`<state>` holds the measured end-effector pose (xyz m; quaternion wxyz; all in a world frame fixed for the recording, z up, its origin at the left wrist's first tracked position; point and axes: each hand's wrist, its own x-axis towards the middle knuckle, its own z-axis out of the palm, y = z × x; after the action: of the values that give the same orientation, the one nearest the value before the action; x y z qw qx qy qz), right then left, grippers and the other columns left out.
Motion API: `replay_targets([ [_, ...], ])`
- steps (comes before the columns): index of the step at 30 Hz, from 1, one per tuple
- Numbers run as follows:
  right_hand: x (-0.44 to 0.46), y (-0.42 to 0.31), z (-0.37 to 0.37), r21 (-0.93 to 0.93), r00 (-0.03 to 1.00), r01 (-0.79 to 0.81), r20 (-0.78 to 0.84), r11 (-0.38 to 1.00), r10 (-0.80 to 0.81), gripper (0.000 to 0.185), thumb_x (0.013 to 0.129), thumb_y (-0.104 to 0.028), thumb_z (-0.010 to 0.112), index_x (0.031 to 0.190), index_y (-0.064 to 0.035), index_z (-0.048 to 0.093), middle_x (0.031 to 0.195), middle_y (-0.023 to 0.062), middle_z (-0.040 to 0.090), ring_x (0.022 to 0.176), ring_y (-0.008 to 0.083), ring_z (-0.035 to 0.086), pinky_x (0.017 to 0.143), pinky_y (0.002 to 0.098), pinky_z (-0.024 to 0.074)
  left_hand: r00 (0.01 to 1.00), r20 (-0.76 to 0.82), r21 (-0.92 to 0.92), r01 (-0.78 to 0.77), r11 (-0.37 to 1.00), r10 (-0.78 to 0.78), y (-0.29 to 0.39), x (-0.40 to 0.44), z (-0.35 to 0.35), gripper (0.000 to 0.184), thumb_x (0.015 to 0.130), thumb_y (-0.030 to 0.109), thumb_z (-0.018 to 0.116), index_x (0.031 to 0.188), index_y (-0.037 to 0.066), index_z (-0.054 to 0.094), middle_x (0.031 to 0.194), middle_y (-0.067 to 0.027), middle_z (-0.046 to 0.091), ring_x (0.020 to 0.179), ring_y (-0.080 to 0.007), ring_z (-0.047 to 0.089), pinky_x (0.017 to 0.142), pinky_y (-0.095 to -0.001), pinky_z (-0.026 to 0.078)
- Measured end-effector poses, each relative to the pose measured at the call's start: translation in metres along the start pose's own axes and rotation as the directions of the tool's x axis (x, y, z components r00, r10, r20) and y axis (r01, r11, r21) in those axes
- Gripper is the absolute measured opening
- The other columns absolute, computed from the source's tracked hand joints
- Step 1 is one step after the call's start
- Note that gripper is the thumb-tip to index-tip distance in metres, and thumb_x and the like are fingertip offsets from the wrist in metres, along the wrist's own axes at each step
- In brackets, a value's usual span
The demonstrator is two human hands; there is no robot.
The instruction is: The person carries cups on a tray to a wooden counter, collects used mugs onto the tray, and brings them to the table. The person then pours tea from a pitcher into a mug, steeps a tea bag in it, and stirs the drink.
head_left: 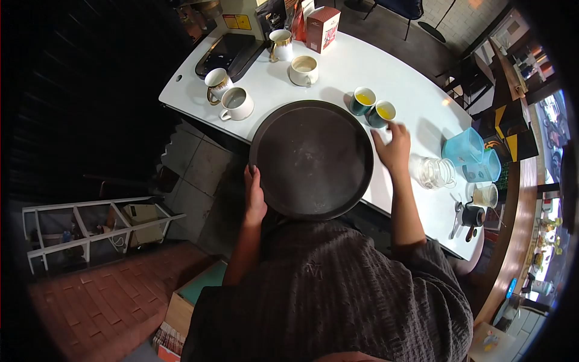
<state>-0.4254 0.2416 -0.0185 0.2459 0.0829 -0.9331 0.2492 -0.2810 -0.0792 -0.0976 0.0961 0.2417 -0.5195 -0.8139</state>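
Observation:
My left hand (255, 198) grips the left rim of a round dark brown serving tray (310, 160). The tray is bare and overlaps the near edge of the white counter. Over the counter, to the right of the tray, my right hand (395, 149) has thumb and fingers apart. It is at the near side of a dark green cup (380, 120) with yellow inside; whether the fingertips touch it I cannot tell. Beside that cup stands a second green cup (360, 107), also yellow inside.
White mugs (237, 104) and a cream cup (304, 71) stand on the counter (338, 66) at the left, near a black scale (226, 55) and a red-and-white box (323, 30). Glass jars (435, 173), blue plastic containers (464, 148) and a spoon (455, 220) are at the right.

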Motion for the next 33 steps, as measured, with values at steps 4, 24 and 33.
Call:
replay_targets([
  [4,0.059,-0.016,0.024,-0.230,0.996,0.032,0.087,0.973,-0.012,0.070,0.068,-0.039,0.078,0.131,-0.0210,0.051,0.121,0.0109,0.056,0.120,0.0344,0.042,0.096,0.0494,0.0320,0.992,0.127,0.005,-0.019,1.000,0.018,-0.005,0.012,-0.009,0.054,0.102,0.033,0.041,0.144,0.004,0.026,0.143,-0.0094,0.036,0.132,-0.0181,0.032,0.109,-0.0314,0.024],
  [24,0.088,-0.082,0.041,-0.190,0.890,0.159,0.453,0.969,-0.057,0.070,0.066,-0.045,0.078,0.128,-0.0226,0.056,0.119,0.0078,0.064,0.120,0.0314,0.044,0.097,0.0505,0.0274,0.996,0.044,0.306,0.059,0.950,-0.076,0.003,-0.001,-0.036,0.038,0.093,0.020,0.060,0.126,0.001,0.057,0.089,0.0021,0.063,0.070,-0.0053,0.049,0.063,-0.0219,0.039],
  [33,0.066,-0.092,0.079,-0.120,0.840,0.228,0.525,0.966,-0.134,0.079,0.064,-0.044,0.079,0.134,-0.0230,0.049,0.120,0.0068,0.062,0.120,0.0303,0.043,0.096,0.0488,0.0281,0.994,-0.094,0.424,-0.010,0.906,0.055,-0.012,-0.010,-0.021,0.042,0.094,0.028,0.058,0.129,0.005,0.056,0.091,0.0016,0.064,0.073,-0.0053,0.053,0.060,-0.0233,0.040],
])
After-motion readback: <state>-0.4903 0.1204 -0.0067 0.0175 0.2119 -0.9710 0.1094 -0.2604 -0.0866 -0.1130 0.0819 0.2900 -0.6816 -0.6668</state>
